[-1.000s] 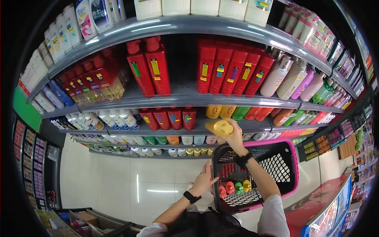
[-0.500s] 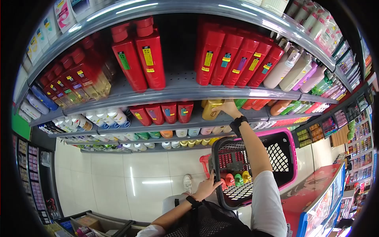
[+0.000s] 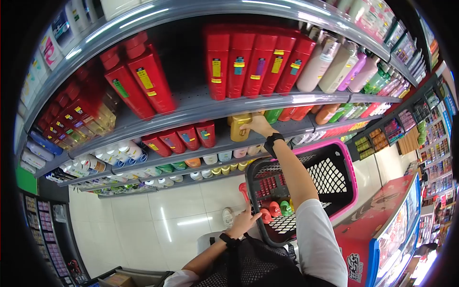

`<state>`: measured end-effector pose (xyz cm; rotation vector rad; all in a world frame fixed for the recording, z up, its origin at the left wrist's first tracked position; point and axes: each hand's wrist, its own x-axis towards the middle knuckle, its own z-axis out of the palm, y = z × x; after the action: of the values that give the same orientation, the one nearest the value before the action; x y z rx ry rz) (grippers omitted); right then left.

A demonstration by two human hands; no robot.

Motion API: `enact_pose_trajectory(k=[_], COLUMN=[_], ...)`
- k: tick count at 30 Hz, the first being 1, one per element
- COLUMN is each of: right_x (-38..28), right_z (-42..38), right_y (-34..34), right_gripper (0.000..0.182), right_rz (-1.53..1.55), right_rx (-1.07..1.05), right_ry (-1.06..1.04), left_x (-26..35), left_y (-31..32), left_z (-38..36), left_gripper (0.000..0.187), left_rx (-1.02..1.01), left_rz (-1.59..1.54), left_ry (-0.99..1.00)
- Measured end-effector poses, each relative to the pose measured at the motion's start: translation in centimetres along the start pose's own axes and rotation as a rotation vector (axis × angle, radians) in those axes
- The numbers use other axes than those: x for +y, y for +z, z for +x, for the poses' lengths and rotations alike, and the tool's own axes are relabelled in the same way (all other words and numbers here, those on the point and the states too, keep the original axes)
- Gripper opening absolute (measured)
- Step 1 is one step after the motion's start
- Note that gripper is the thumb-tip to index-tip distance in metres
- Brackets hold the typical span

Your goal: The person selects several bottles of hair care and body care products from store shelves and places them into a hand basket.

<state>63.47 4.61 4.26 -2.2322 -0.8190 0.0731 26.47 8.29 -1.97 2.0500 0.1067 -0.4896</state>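
Observation:
My right hand [image 3: 258, 125] reaches into the second shelf and is closed around a gold bottle [image 3: 239, 130], which stands roughly upright there. A green bottle [image 3: 273, 115] and red-orange bottles [image 3: 300, 113] are just right of that hand. Lower down, my left hand [image 3: 244, 223] grips the near-left rim of a black shopping basket [image 3: 330, 179] with a pink edge, its fingertips over the rim. Inside the basket lie bottles with a red top [image 3: 274, 208] and a green top [image 3: 286, 208]. My right forearm partly covers the basket and a yellow top.
Large red bottles [image 3: 241, 67] line the shelf above, and smaller red bottles [image 3: 186, 137] stand left of the gold one. The shelf's front edge [image 3: 229, 106] juts out over my right hand. A red display cabinet [image 3: 368, 229] stands to the right.
The camera view has shifted right, so the shelves and basket appear farther left. My right hand stays on the gold bottle, and my left hand remains at the basket rim.

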Motion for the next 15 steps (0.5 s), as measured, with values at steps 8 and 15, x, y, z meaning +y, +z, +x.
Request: enact_pose_trajectory(k=[8, 15], right_x=[-0.6, -0.5], right_z=[-5.5, -17.6], right_y=[-1.2, -10.7], right_gripper=[0.074, 0.024], right_rz=[-0.041, -0.043], right_rx=[0.219, 0.011], right_ry=[0.157, -0.222], left_x=[-1.2, 1.7], left_y=[1.2, 2.5], left_z=[0.7, -0.5], left_gripper=[0.082, 0.070], left_rx=[0.110, 0.257], left_rz=[0.003, -0.005], left_ry=[0.010, -0.069])
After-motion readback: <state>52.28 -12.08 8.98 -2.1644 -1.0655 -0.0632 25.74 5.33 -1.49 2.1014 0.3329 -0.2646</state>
